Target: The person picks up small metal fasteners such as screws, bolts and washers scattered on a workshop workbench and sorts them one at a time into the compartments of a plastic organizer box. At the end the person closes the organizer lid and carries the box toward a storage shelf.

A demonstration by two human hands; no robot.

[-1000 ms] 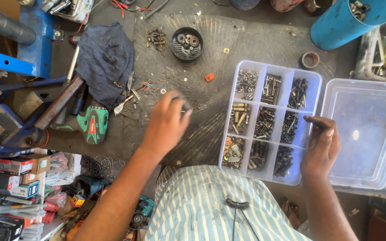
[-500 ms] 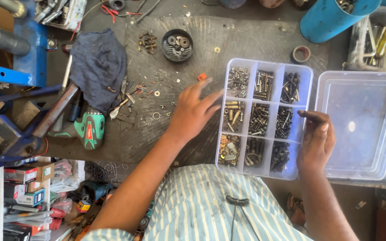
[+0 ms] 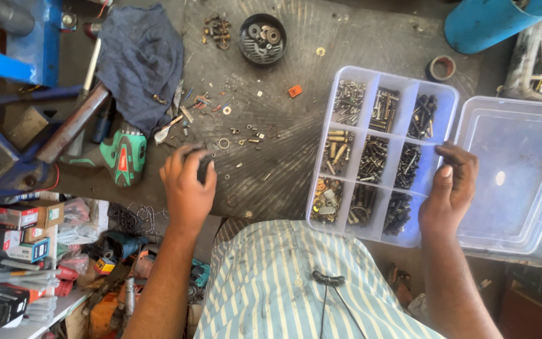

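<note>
My left hand [image 3: 186, 185] rests low on the dark metal worktop [image 3: 296, 157], fingers curled over a dark spot beside scattered washers and small screws [image 3: 239, 135]. Whether it grips one of them is hidden by the fingers. My right hand [image 3: 450, 188] grips the right edge of a clear plastic organiser box [image 3: 384, 76], thumb on the rim. The box's compartments hold sorted screws, bolts and brass fittings. Its clear lid [image 3: 515, 169] lies open flat to the right.
A black round dish [image 3: 262, 39] of washers sits at the top. To the left lie a dark blue cloth [image 3: 139, 63], a green power drill [image 3: 123, 157] and a blue metal frame [image 3: 26, 50]. A blue cylinder [image 3: 490, 22] and tape roll [image 3: 441, 67] are top right.
My left hand has pulled back from the organiser box's left edge, down and left to the loose parts on the worktop. My right hand has stayed on the box.
</note>
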